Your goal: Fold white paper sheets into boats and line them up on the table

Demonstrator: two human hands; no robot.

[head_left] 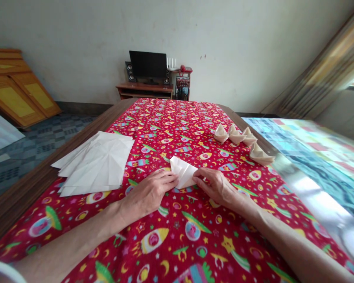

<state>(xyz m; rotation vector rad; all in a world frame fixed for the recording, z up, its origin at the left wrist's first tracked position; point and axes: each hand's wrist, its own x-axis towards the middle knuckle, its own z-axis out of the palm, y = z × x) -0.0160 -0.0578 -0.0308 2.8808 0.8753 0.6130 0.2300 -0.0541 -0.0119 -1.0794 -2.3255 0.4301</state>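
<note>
A small folded piece of white paper (182,169) lies on the red patterned cloth between my two hands. My left hand (155,188) rests its fingertips on the paper's left edge, pressing it against the cloth. On the other side, my right hand (214,184) pinches the paper's right corner between thumb and fingers. A stack of creased white paper sheets (98,163) spreads out to the left. Several folded paper boats (261,154) sit toward the right edge of the cloth.
The red cloth (179,135) covers a long brown wooden table (26,204). Beyond its far end stand a monitor (148,65) on a small desk and a red telephone (185,69). A wooden cabinet (17,88) is at left, a bed-like patterned surface (321,157) at right.
</note>
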